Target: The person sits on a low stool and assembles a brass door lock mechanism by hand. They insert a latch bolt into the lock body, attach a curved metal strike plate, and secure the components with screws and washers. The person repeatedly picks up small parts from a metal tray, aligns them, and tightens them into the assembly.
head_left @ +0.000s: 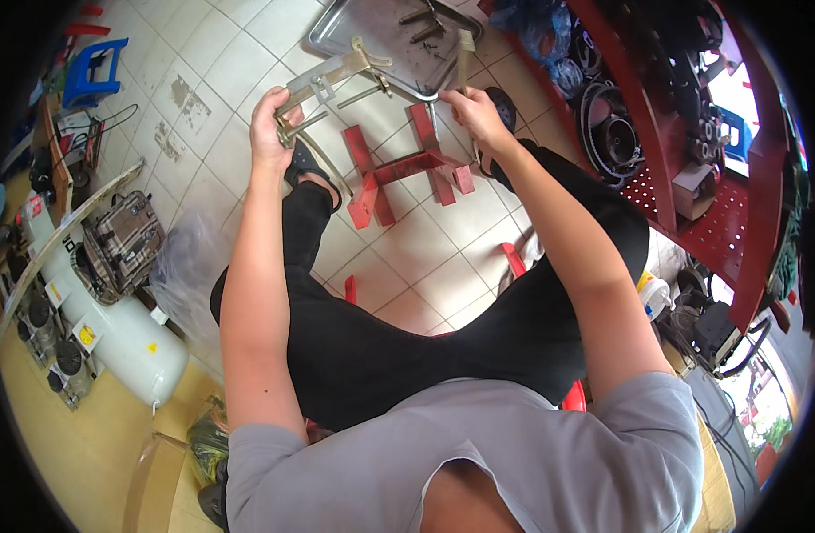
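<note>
My left hand (pixel 272 124) is closed round the near left end of a metal bracket frame (pixel 338 73) with thin rods along it, held up off the floor. In my right hand (pixel 478 118) is a narrow tool with a pale, flat upper end that looks like a brush (pixel 465 55), pointing away from me. Its exact kind is hard to make out. A red metal stand (pixel 406 169) sits on the tiles between my feet, below and between both hands. Beyond them lies a shallow metal tray (pixel 336 28) with dark liquid and several cylindrical parts (pixel 418 25).
Red shelving (pixel 656 169) with wheels and parts lines the right side. On the left are a white air compressor tank (pixel 132 342), a brown tool case (pixel 123 235), a clear plastic bag (pixel 190 266) and a blue stool (pixel 95 73). Two dark shoes (pixel 312 164) flank the stand.
</note>
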The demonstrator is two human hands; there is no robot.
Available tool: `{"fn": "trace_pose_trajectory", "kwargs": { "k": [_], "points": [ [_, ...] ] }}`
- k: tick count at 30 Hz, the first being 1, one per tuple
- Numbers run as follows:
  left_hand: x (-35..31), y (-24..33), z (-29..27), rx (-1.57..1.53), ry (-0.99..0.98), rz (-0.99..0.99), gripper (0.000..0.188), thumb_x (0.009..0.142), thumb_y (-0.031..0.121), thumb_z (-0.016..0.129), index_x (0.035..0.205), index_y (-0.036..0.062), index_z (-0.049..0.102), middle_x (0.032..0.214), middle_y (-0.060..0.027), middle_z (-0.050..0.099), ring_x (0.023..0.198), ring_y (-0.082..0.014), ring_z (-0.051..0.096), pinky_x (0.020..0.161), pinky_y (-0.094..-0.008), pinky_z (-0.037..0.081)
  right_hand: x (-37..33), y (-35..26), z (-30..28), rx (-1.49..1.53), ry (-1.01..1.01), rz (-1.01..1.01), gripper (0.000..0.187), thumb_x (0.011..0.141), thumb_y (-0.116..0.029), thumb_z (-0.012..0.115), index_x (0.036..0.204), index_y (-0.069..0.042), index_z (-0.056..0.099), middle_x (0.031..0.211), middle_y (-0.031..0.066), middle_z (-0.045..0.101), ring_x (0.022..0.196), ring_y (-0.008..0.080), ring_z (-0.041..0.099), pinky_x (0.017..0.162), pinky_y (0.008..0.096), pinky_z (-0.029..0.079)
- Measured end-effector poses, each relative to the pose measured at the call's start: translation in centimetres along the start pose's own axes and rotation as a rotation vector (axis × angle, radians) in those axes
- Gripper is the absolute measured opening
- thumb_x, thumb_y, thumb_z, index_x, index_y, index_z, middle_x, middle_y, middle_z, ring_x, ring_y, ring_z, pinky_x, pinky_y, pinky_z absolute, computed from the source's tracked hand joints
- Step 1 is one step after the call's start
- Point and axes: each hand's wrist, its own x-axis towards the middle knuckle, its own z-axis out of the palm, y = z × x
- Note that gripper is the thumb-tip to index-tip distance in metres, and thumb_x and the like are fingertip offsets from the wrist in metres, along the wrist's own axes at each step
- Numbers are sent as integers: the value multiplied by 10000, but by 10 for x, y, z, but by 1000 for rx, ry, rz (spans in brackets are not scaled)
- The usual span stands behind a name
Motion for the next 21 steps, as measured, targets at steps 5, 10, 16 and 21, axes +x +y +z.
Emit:
{"fn": "trace_pose_trajectory", "kwargs": {
  "k": [5, 10, 16, 21],
  "points": [
    [-1, -22, 0, 78, 29, 6, 174, 816, 147, 554, 679, 87, 465, 601, 18, 390, 497, -87, 394, 461, -218, 308, 27, 60, 0, 168, -63, 238, 338, 862, -323, 560, 698, -28, 546, 611, 9, 482, 539, 114, 432, 506, 286, 346],
    [-11, -30, 0, 149, 151, -20, 163, 812, 157, 570, 708, 100, 458, 598, 10, 409, 510, -95, 419, 494, -221, 340, 24, 69, 13, 15, -68, 164, 324, 911, -326, 530, 848, -13, 582, 675, 1, 513, 586, 94, 460, 535, 260, 375],
    [-3, -35, 2, 226, 84, 17, 112, 758, 199, 629, 734, 91, 611, 713, 23, 541, 683, -63, 477, 578, -211, 364, 27, 48, 20, -67, 37, 139, 230, 921, -275, 511, 895, -47, 536, 676, -9, 447, 607, 97, 445, 578, 268, 398],
    [13, -55, 9, 208, 38, 147, 201, 742, 226, 637, 755, 33, 690, 606, 25, 556, 580, -81, 485, 565, -239, 385, 42, 58, 4, 423, -129, 286, 221, 924, -253, 474, 780, -89, 440, 711, 31, 408, 653, 178, 415, 648, 315, 371]
  ]
}}
